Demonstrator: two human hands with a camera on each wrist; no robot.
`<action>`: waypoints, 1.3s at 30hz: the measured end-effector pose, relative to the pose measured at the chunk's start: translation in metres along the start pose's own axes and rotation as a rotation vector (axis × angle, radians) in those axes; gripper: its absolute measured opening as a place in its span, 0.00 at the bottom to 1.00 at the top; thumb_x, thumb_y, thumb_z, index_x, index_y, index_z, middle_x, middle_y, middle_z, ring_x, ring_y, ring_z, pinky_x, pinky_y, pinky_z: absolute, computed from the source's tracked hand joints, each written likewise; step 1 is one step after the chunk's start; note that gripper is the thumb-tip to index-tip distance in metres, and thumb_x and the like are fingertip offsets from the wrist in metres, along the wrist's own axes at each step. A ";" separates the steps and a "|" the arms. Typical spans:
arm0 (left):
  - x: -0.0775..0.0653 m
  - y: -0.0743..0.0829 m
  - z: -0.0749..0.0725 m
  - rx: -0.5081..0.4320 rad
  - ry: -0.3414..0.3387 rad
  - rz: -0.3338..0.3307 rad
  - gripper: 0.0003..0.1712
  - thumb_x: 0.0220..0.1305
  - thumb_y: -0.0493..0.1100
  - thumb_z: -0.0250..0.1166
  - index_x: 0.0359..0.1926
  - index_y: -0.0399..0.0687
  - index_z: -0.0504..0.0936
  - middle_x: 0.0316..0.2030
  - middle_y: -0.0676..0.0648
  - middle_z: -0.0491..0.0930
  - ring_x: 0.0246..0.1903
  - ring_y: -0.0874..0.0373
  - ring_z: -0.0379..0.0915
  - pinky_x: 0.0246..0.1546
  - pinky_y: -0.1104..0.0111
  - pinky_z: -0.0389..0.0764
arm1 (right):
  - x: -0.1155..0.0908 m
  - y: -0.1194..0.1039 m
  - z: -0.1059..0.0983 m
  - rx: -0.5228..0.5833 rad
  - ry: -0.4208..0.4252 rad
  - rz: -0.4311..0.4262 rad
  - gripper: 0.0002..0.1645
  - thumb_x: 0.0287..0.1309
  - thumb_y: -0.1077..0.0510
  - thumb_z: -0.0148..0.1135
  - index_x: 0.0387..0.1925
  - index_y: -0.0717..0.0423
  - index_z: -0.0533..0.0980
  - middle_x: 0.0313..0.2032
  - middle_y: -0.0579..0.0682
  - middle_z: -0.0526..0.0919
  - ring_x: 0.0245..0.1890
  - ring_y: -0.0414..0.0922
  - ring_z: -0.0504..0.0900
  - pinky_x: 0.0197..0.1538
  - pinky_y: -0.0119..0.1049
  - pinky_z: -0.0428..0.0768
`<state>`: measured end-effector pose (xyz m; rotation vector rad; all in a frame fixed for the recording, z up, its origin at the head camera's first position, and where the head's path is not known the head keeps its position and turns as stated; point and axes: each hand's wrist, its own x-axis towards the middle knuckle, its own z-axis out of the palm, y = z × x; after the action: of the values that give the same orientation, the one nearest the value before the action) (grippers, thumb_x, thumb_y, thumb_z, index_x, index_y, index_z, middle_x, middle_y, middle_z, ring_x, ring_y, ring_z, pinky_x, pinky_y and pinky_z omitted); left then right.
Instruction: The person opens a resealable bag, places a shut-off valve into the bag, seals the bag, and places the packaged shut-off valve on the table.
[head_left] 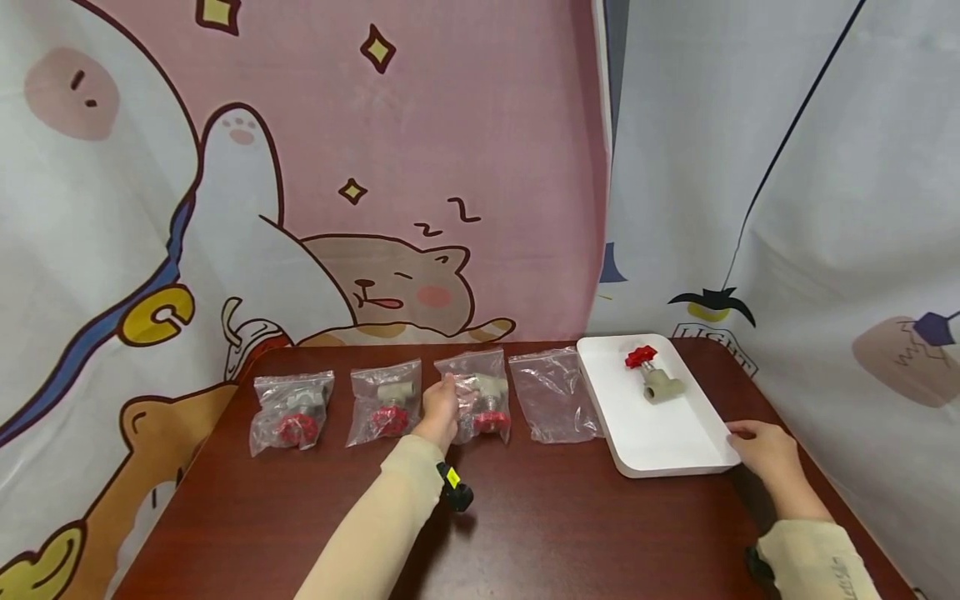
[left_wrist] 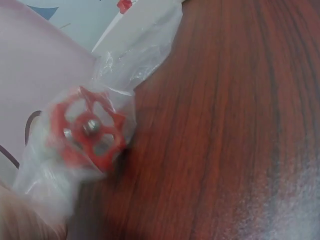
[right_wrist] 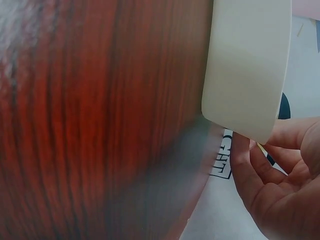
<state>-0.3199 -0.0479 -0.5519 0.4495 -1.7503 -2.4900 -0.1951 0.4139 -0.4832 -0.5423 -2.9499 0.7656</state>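
Note:
My left hand (head_left: 439,412) grips the left side of a clear plastic bag (head_left: 468,364) that holds a valve with a red handwheel (head_left: 492,422). The handwheel (left_wrist: 90,127) fills much of the left wrist view through the film, with part of the left hand (left_wrist: 30,220) at the lower left corner. My right hand (head_left: 772,460) pinches the rim of a white tray (head_left: 675,446) near its front right corner. In the right wrist view, the thumb and fingers of the right hand (right_wrist: 280,185) meet at the tray's corner. A bare valve (head_left: 662,386) lies inside the tray.
Two more bagged valves lie to the left, one bag (head_left: 292,411) farthest out and another bag (head_left: 386,402) beside my left hand. A flat empty plastic bag (head_left: 558,400) lies against the tray's left side. Printed curtains (head_left: 525,167) hang behind the brown table (head_left: 555,525).

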 end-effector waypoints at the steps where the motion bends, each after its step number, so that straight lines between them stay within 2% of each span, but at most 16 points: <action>1: 0.004 -0.004 0.001 0.023 0.012 -0.007 0.26 0.71 0.54 0.51 0.48 0.34 0.77 0.34 0.37 0.83 0.30 0.50 0.83 0.27 0.63 0.81 | 0.000 0.000 0.000 -0.002 -0.001 -0.003 0.21 0.59 0.60 0.54 0.48 0.72 0.74 0.52 0.79 0.69 0.47 0.71 0.68 0.49 0.62 0.68; 3: 0.005 -0.009 0.002 0.057 0.012 -0.019 0.26 0.71 0.54 0.51 0.47 0.34 0.78 0.37 0.37 0.82 0.31 0.51 0.82 0.31 0.65 0.80 | -0.001 0.000 0.001 -0.006 0.003 -0.006 0.21 0.59 0.60 0.54 0.48 0.73 0.74 0.52 0.78 0.70 0.47 0.71 0.69 0.49 0.61 0.68; 5: -0.019 0.017 0.007 0.093 -0.001 -0.078 0.27 0.74 0.50 0.46 0.54 0.28 0.73 0.46 0.31 0.80 0.39 0.47 0.83 0.40 0.62 0.81 | -0.001 0.001 0.001 -0.010 0.006 -0.012 0.21 0.58 0.60 0.54 0.48 0.73 0.74 0.51 0.78 0.70 0.47 0.71 0.69 0.49 0.61 0.69; 6: -0.025 0.023 0.008 0.087 -0.006 -0.080 0.26 0.74 0.48 0.45 0.54 0.27 0.72 0.46 0.29 0.79 0.39 0.46 0.83 0.39 0.63 0.82 | -0.001 0.001 0.001 -0.011 0.007 -0.014 0.21 0.58 0.60 0.54 0.48 0.73 0.74 0.51 0.78 0.70 0.47 0.71 0.69 0.49 0.61 0.69; 8: -0.039 0.036 0.010 0.111 0.013 -0.100 0.24 0.73 0.46 0.48 0.55 0.26 0.71 0.46 0.31 0.79 0.37 0.50 0.82 0.35 0.68 0.80 | -0.001 0.002 0.000 -0.009 0.005 -0.013 0.21 0.58 0.59 0.55 0.48 0.73 0.74 0.51 0.79 0.70 0.46 0.71 0.69 0.49 0.61 0.69; 12: -0.043 0.041 0.010 0.224 0.049 -0.150 0.24 0.67 0.43 0.57 0.57 0.28 0.69 0.45 0.37 0.76 0.36 0.54 0.75 0.32 0.70 0.77 | -0.002 0.002 0.000 -0.001 0.001 -0.007 0.21 0.58 0.59 0.54 0.48 0.73 0.74 0.51 0.79 0.69 0.46 0.71 0.69 0.49 0.62 0.69; 13: -0.043 0.041 0.010 0.262 0.048 -0.153 0.25 0.65 0.42 0.59 0.57 0.29 0.69 0.45 0.39 0.75 0.37 0.56 0.73 0.32 0.70 0.75 | -0.002 0.002 -0.001 0.001 0.001 -0.005 0.21 0.58 0.59 0.54 0.49 0.73 0.73 0.51 0.79 0.69 0.46 0.71 0.69 0.49 0.62 0.69; 15: -0.043 0.041 0.010 0.323 0.031 -0.137 0.26 0.63 0.40 0.61 0.58 0.29 0.68 0.48 0.38 0.74 0.40 0.53 0.74 0.37 0.67 0.76 | -0.002 0.002 -0.001 0.001 0.003 -0.002 0.21 0.59 0.60 0.54 0.49 0.73 0.73 0.52 0.79 0.69 0.47 0.71 0.68 0.50 0.62 0.68; 19: -0.045 0.044 0.010 0.446 0.036 -0.068 0.33 0.60 0.39 0.63 0.63 0.28 0.63 0.58 0.31 0.69 0.55 0.43 0.69 0.54 0.57 0.73 | -0.002 0.002 0.000 0.003 -0.004 -0.002 0.21 0.59 0.59 0.54 0.49 0.73 0.73 0.52 0.79 0.69 0.47 0.71 0.68 0.50 0.63 0.67; 23: -0.047 0.048 0.012 0.594 0.074 0.027 0.40 0.59 0.40 0.63 0.67 0.30 0.56 0.64 0.30 0.63 0.64 0.38 0.59 0.63 0.51 0.64 | -0.001 0.000 0.000 0.002 -0.001 -0.003 0.21 0.59 0.59 0.54 0.49 0.73 0.73 0.52 0.79 0.69 0.48 0.71 0.68 0.51 0.63 0.67; 27: -0.049 0.049 0.015 0.708 0.090 0.123 0.42 0.58 0.39 0.62 0.68 0.28 0.53 0.64 0.27 0.60 0.65 0.36 0.56 0.65 0.50 0.60 | -0.001 0.001 0.001 -0.002 0.011 -0.008 0.21 0.59 0.60 0.54 0.48 0.73 0.74 0.52 0.79 0.69 0.47 0.71 0.68 0.50 0.62 0.67; 30: -0.051 0.051 0.018 0.779 0.088 0.173 0.42 0.59 0.40 0.61 0.68 0.27 0.52 0.64 0.25 0.59 0.63 0.33 0.57 0.64 0.50 0.61 | -0.001 0.002 0.001 -0.001 0.013 -0.010 0.21 0.59 0.60 0.54 0.48 0.73 0.74 0.52 0.79 0.70 0.46 0.71 0.69 0.49 0.62 0.68; 35: -0.054 0.053 0.025 0.943 0.095 0.219 0.43 0.63 0.47 0.60 0.72 0.40 0.50 0.68 0.33 0.55 0.65 0.36 0.53 0.62 0.45 0.61 | -0.001 0.002 0.002 0.003 0.013 -0.014 0.21 0.59 0.60 0.54 0.48 0.73 0.74 0.51 0.79 0.70 0.47 0.71 0.68 0.50 0.62 0.67; 39: -0.058 0.055 0.038 1.070 0.086 0.338 0.40 0.63 0.50 0.60 0.71 0.43 0.54 0.67 0.36 0.58 0.68 0.39 0.48 0.64 0.43 0.56 | -0.001 0.001 0.002 0.006 0.012 -0.008 0.21 0.59 0.60 0.54 0.48 0.73 0.74 0.52 0.79 0.69 0.47 0.71 0.68 0.50 0.63 0.67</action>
<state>-0.2812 -0.0202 -0.4780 0.2403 -2.6902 -1.1329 -0.1936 0.4135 -0.4858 -0.5330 -2.9361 0.7675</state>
